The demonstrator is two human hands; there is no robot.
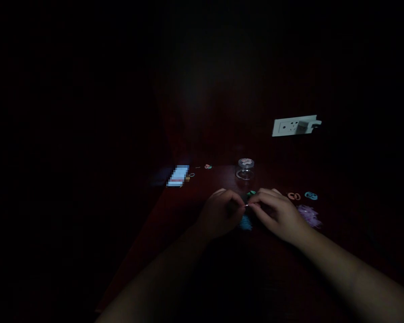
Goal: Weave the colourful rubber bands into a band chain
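Note:
The scene is very dark. My left hand (220, 213) and my right hand (274, 211) meet fingertip to fingertip over a dark red table (175, 215). Both hands are pinched on something small and thin between them that I cannot make out. A small blue cluster (245, 223) lies just below the fingertips, and a bit of green (251, 193) shows just behind them.
A small clear jar (245, 169) stands behind the hands. An orange ring (293, 196), a blue ring (311, 195) and a purple pile (309, 216) lie to the right. A lit flat object (177, 176) lies at the left. A white wall socket (294, 125) has a plug in it.

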